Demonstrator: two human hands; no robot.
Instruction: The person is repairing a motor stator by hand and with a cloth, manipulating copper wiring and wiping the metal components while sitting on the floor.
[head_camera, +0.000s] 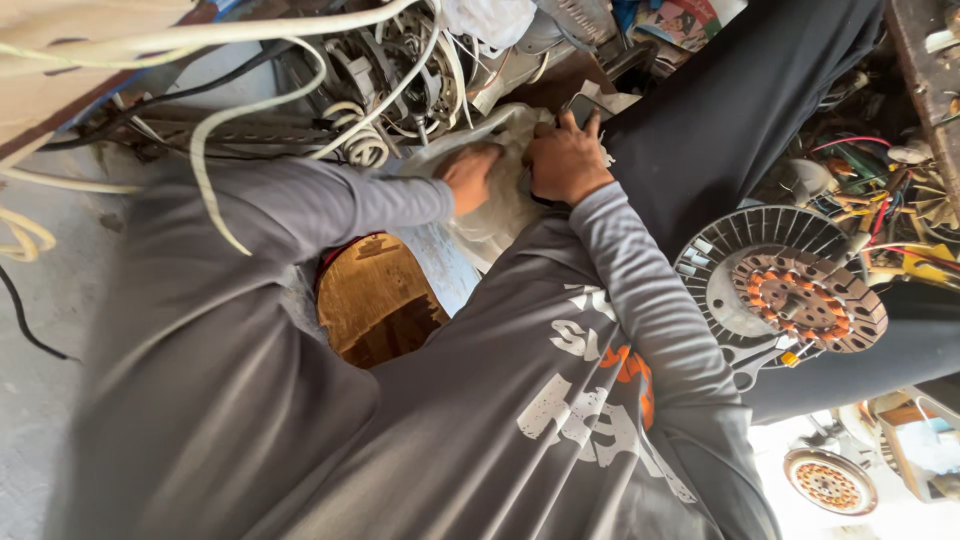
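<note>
Better to keep left hand (470, 177) pressed flat on white cloth (495, 215). Right hand (566, 160), fingers curled, gripping cloth edge near dark part (583, 105); pulling slowly, away from loose white cables (360, 140).

Both arms, in long grey sleeves, reach forward and converge in front of the body. The left hand (468, 176) lies palm down with its fingers pressed flat and partly hidden. The right hand (567, 157) sits just beside it, knuckles up, wrist bent, its fingers (578, 125) curled forward and gripping.
</note>
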